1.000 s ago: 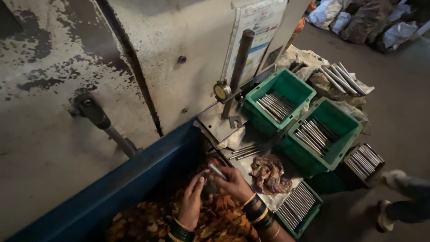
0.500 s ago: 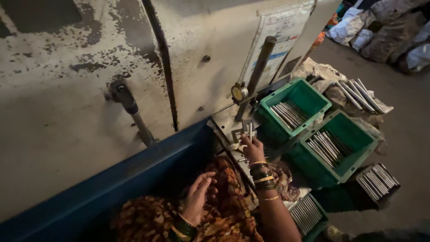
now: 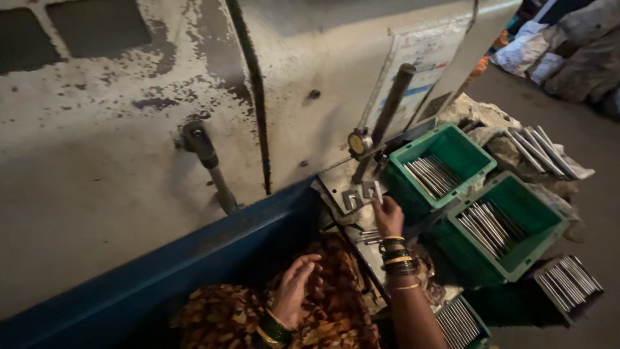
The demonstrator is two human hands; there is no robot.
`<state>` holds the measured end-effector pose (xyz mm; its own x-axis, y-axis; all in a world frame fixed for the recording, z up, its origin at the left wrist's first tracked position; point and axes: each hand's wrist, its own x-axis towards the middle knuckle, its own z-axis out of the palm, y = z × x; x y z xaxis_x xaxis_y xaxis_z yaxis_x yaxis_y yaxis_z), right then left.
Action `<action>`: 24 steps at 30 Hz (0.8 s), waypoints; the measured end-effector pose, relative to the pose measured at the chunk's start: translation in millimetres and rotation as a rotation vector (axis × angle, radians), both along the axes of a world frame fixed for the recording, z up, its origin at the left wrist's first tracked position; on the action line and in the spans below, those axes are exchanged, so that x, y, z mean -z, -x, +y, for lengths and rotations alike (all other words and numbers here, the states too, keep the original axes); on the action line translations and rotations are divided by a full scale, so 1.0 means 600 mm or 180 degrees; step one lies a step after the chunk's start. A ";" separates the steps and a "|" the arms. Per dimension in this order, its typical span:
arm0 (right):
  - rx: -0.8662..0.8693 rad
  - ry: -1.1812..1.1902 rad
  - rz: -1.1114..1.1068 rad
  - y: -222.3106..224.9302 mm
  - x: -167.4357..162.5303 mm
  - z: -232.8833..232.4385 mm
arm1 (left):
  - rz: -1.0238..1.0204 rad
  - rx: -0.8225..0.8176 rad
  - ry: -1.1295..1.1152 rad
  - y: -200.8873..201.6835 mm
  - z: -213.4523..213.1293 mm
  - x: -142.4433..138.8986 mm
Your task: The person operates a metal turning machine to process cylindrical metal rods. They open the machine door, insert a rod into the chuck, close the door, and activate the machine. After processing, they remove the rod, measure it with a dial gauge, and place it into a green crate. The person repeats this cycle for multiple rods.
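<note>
A: Head view. Where do the two hands sit?

B: The right hand (image 3: 389, 214) is up near the centre of the frame, fingers stretched out onto a small metal fixture (image 3: 361, 196) with upright prongs, which stands on a steel plate (image 3: 336, 184) at the foot of the machine. Whether the fingertips pinch anything there, I cannot tell. I count several bangles (image 3: 395, 255) on that wrist (gold, dark and orange).

A: And the left?

B: The left hand (image 3: 294, 287) lies at 7 o'clock from the right one, well apart, slack and half curled on patterned brown cloth (image 3: 336, 304) over the lap, holding nothing. A green bangle (image 3: 276, 328) shows at its wrist.

A: What stands about the fixture?

B: Just at 12 o'clock from it, one round dial gauge (image 3: 359, 143) and one dark lever (image 3: 391, 106) leaning up toward 1 o'clock. Behind is the big chipped machine wall (image 3: 116, 148), with one bolt-headed rod (image 3: 210, 165) at 9 o'clock and a blue ledge (image 3: 194, 252) below.

A: Bins?

B: Two green crates (image 3: 481, 152) (image 3: 549, 223) at 3 o'clock, each with a bunch of thin metal strips (image 3: 433, 176). Three more loose stacks of strips: one at 2 o'clock (image 3: 539, 150), one at 4 o'clock (image 3: 568, 279), one at 5 o'clock (image 3: 457, 323).
</note>
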<state>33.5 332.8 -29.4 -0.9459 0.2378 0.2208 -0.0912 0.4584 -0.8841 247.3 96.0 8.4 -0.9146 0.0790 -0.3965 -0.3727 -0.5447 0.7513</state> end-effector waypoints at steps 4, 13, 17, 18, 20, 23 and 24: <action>0.0608 -0.0583 0.0042 0.008 -0.007 0.016 | 0.0164 -0.0058 -0.0003 0.003 -0.003 0.005; 0.0973 -0.0566 -0.0456 0.020 -0.025 0.016 | 0.0065 -0.0054 0.0009 0.006 -0.017 0.006; 0.0687 -0.0537 -0.0184 0.035 -0.022 0.011 | 0.0077 -0.0027 0.0136 0.008 -0.020 0.004; 0.0667 -0.0429 -0.0126 0.036 -0.020 0.010 | 0.0107 -0.0017 0.0127 0.008 -0.021 0.004; 0.0626 -0.0210 -0.0012 0.036 -0.019 0.008 | 0.0030 -0.0016 0.0141 0.007 -0.023 0.005; 0.0645 -0.0116 -0.0108 0.039 -0.023 0.005 | 0.0073 -0.0045 0.0136 0.005 -0.025 0.009; 0.0422 0.0335 -0.0046 0.040 -0.025 0.004 | 0.0113 -0.0070 0.0130 0.004 -0.025 0.010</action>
<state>9.7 335.1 -14.4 -0.9075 0.3819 0.1748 -0.0230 0.3703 -0.9286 244.9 80.8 2.1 -0.9296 0.0431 -0.3661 -0.3336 -0.5212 0.7855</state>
